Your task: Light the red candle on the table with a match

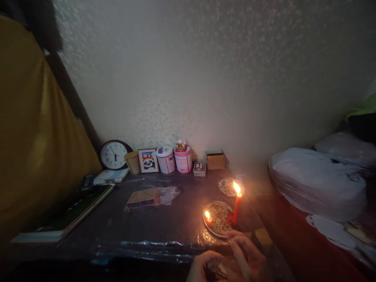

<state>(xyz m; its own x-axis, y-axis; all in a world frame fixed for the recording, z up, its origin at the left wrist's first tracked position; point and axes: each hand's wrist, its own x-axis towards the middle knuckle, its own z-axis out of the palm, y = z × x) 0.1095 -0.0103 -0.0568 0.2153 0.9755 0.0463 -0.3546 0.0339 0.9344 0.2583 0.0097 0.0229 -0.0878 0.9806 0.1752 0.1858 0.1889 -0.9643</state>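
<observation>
A small dark object (216, 270), too dim and blurred to be identified, is seen at the bottom edge of the frame, right of centre. It is enclosed by the left hand (201, 270) and the right hand (245, 256), just below the patterned plate (219, 231) with two lit red candles.

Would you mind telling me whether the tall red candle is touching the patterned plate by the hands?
Touching. The head view shows the tall red candle standing with its base on the right edge of the patterned plate, no gap visible.
</observation>
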